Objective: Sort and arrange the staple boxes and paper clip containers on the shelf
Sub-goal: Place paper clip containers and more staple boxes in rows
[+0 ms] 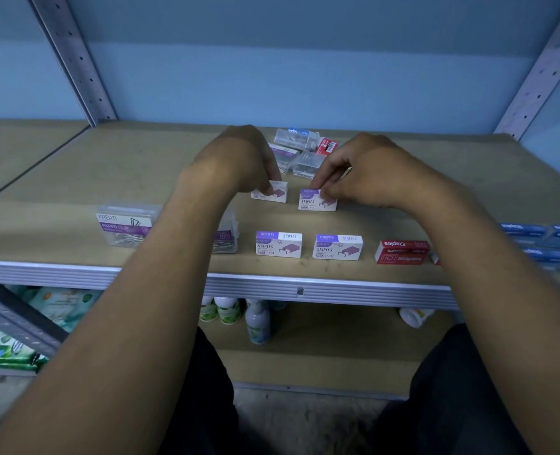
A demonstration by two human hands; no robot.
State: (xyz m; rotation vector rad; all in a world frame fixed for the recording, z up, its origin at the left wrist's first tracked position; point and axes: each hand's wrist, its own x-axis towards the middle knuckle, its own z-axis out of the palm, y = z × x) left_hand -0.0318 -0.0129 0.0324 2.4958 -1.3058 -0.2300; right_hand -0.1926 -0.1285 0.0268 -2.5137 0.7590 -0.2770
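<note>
Left hand [239, 159] pinching left staple box [273, 193], right hand [367, 172] pinching right staple box [316, 201]; light pinches risking boxes tipping, misaligning second row.

The shelf [75, 178] board is a dull tan, edged at the front by a ribbed silver-grey rail [305, 290]. The wall [272, 60] behind is pale blue, crossed by grey uprights [71, 57] dotted with dark holes. Four staple boxes [278, 244] are white with a purple band and mauve staple drawings. One staple box [401, 252] is red with white lettering. The blue boxes [541, 241] at the far right carry white print. The paper clip containers [126, 224] are clear plastic with a white and purple label. On the lower shelf, bottles [226, 310] are white with green leaf patterns, and packs [6, 349] show green and white.
</note>
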